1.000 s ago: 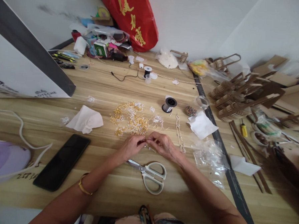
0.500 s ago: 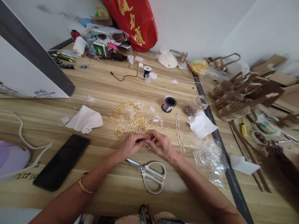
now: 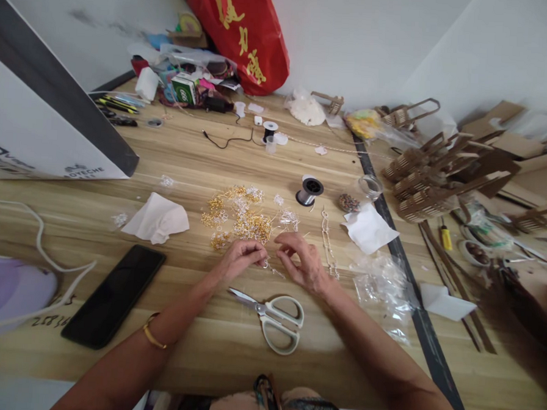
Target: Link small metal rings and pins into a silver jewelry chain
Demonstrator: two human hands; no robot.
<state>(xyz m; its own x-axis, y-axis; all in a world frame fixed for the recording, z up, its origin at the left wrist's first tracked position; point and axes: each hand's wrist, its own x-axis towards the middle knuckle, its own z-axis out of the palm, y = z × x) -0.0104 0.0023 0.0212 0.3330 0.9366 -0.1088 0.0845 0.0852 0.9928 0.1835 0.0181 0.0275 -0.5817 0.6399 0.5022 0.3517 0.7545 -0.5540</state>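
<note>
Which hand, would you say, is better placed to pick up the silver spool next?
Probably the right hand: its thumb and fingers are apart with nothing visible between them, and it is nearer the silver spool. The left hand appears to be pinching a small chain.

Crowded light wood-grain table [image 3: 239,166]

On it rest white-handled metal scissors [image 3: 262,309], a black rectangular phone [image 3: 114,296], a heap of tiny gold-coloured and silver-coloured pieces [image 3: 254,227], a black spool of silvery wire [image 3: 307,194], a crumpled off-white sheet [image 3: 157,218] and clear crinkled plastic bags [image 3: 390,291].
</note>
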